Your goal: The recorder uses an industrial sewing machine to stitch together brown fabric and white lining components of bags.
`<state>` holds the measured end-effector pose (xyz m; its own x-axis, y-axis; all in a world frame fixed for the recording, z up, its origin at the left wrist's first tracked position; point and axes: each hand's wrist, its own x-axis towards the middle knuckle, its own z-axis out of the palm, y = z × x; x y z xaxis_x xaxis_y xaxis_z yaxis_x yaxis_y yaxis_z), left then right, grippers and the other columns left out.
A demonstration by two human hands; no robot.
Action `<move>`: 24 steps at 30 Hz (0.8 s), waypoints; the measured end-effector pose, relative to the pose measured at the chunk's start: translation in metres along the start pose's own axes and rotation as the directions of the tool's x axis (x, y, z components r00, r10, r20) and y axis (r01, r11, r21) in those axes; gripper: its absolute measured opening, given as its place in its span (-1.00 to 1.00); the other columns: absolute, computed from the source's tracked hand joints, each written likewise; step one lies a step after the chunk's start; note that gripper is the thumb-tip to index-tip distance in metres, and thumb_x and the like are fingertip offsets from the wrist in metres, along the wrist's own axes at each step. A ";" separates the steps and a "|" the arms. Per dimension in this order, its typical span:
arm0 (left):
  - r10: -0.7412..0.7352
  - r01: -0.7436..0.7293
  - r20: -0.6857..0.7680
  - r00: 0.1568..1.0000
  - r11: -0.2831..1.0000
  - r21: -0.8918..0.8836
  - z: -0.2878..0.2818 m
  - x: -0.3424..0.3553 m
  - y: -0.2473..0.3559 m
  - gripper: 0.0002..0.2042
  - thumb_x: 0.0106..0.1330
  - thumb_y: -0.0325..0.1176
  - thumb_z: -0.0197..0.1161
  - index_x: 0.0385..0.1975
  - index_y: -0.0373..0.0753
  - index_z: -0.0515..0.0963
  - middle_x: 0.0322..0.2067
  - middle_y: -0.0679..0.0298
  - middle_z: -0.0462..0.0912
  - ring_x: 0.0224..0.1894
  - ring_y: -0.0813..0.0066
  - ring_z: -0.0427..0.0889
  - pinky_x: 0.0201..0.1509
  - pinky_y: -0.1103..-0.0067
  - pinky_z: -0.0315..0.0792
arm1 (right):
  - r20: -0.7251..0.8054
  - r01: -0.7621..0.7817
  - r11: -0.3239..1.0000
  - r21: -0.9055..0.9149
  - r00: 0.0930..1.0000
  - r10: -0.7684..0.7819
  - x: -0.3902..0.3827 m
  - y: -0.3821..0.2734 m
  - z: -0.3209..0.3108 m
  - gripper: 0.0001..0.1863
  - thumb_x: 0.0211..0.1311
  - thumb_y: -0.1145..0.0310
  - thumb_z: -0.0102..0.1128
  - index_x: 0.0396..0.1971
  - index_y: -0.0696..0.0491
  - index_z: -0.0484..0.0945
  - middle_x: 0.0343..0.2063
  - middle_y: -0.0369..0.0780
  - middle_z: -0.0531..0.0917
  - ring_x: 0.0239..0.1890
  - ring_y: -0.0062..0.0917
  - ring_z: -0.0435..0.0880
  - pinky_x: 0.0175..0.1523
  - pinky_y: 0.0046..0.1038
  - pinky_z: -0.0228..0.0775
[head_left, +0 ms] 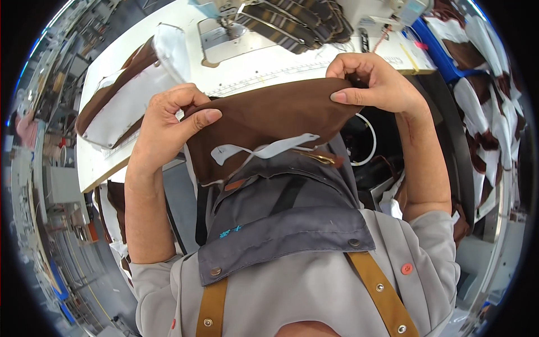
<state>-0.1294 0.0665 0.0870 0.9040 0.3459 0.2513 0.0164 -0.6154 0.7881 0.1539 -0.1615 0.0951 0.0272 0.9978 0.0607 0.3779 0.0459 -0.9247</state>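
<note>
My left hand (pixel 174 121) and my right hand (pixel 373 90) are closed on opposite ends of the upper edge of a brown fabric piece (pixel 264 112), thumbs in front, holding it stretched across above my lap. Narrow white strips (pixel 264 149) cross its lower part, and a brass-coloured zipper pull (pixel 324 159) shows just below, at the right. The piece lies over my grey apron (pixel 286 224). Beyond it, at the table's near part, a ruler scale runs along the white tabletop (pixel 208 76). My fingertips behind the fabric are partly hidden.
A sewing machine (pixel 227 17) stands at the back, with striped dark fabric pieces (pixel 286 25) beside it. A brown-and-white piece (pixel 120 101) lies on the left tabletop. At right are a blue bin (pixel 426 50) and piled fabric (pixel 477 140). A person in pink (pixel 27 129) is far left.
</note>
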 end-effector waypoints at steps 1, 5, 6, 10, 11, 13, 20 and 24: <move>-0.010 0.010 -0.010 1.000 1.000 0.006 -0.001 -0.004 -0.006 -0.76 0.14 -0.32 0.50 -0.50 -0.34 0.58 -0.59 0.41 0.48 -0.48 0.68 0.33 -0.35 0.64 0.22 | -0.027 0.004 0.999 0.035 1.000 -0.003 0.003 0.006 -0.001 -0.77 0.17 0.43 0.38 -0.23 0.14 0.54 -0.35 -0.38 0.62 -0.31 -0.78 0.51 -0.19 -0.69 0.33; -0.211 0.189 -0.064 0.975 0.950 -0.249 -0.008 -0.018 -0.022 -0.79 0.25 -0.29 0.43 -0.47 -0.29 0.61 -0.57 0.49 0.48 -0.45 0.75 0.32 -0.33 0.67 0.23 | -0.032 0.054 0.979 0.195 0.998 -0.049 0.020 0.017 0.008 -0.79 0.17 0.43 0.37 -0.25 0.09 0.52 -0.35 -0.39 0.58 -0.27 -0.77 0.51 -0.16 -0.69 0.33; -0.245 0.210 -0.073 0.967 0.924 -0.319 -0.010 -0.021 -0.025 -0.80 0.29 -0.29 0.41 -0.46 -0.28 0.61 -0.56 0.52 0.48 -0.44 0.77 0.32 -0.31 0.69 0.23 | 0.017 -0.032 0.980 0.197 0.999 0.029 0.020 0.010 0.007 -0.80 0.20 0.42 0.36 -0.26 0.07 0.51 -0.33 -0.38 0.56 -0.27 -0.77 0.50 -0.15 -0.68 0.32; -0.274 0.221 -0.097 0.957 0.902 -0.372 -0.015 -0.025 -0.029 -0.79 0.32 -0.29 0.38 -0.43 -0.31 0.61 -0.56 0.47 0.46 -0.41 0.72 0.36 -0.28 0.68 0.26 | -0.091 0.075 0.968 0.238 0.994 -0.055 0.033 0.017 0.013 -0.82 0.24 0.41 0.33 -0.26 0.04 0.49 -0.31 -0.40 0.53 -0.25 -0.77 0.46 -0.11 -0.67 0.30; -0.213 0.184 -0.181 0.960 0.969 -0.166 -0.014 -0.026 -0.027 -0.79 0.30 -0.29 0.39 -0.40 -0.32 0.61 -0.51 0.41 0.49 -0.38 0.66 0.40 -0.26 0.64 0.30 | -0.087 0.078 0.968 0.237 0.994 -0.059 0.036 0.015 0.015 -0.82 0.24 0.41 0.33 -0.26 0.04 0.49 -0.31 -0.40 0.53 -0.25 -0.77 0.46 -0.11 -0.67 0.30; 0.043 0.031 -0.328 0.944 0.976 0.216 -0.004 -0.025 -0.015 -0.76 0.27 -0.24 0.40 -0.27 -0.31 0.61 -0.34 0.35 0.51 -0.33 0.61 0.41 -0.20 0.61 0.32 | -0.145 0.170 0.956 0.238 0.980 -0.138 0.042 0.008 0.023 -0.82 0.24 0.41 0.33 -0.27 0.03 0.48 -0.30 -0.41 0.52 -0.24 -0.77 0.45 -0.10 -0.67 0.29; 0.245 -0.223 -0.310 0.918 0.969 0.104 0.061 -0.016 0.074 -0.02 -0.19 -0.02 0.70 0.26 -0.28 0.33 -0.05 0.27 0.58 -0.34 0.68 0.53 -0.35 0.75 0.41 | -0.221 0.160 0.899 0.408 0.972 -0.073 0.036 -0.079 0.096 -0.83 0.29 0.56 0.25 -0.30 0.05 0.41 -0.32 -0.38 0.53 -0.23 -0.79 0.48 -0.09 -0.66 0.37; 0.152 -0.167 -0.411 0.899 0.986 -0.001 0.049 -0.006 0.074 -0.54 0.23 -0.35 0.46 0.06 -0.35 0.46 -0.17 0.27 0.66 -0.12 0.58 0.63 -0.01 0.62 0.51 | -0.168 0.286 0.818 0.499 0.958 -0.233 0.039 -0.084 0.092 -0.73 0.39 0.44 0.19 0.01 0.20 0.47 -0.07 -0.12 0.67 -0.03 -0.61 0.64 0.04 -0.61 0.46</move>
<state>-0.1126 -0.0163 0.1164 0.6398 0.5081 0.5766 -0.1356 -0.6639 0.7354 0.0379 -0.1225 0.1406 0.0936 0.9371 0.3364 -0.1445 0.3471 -0.9266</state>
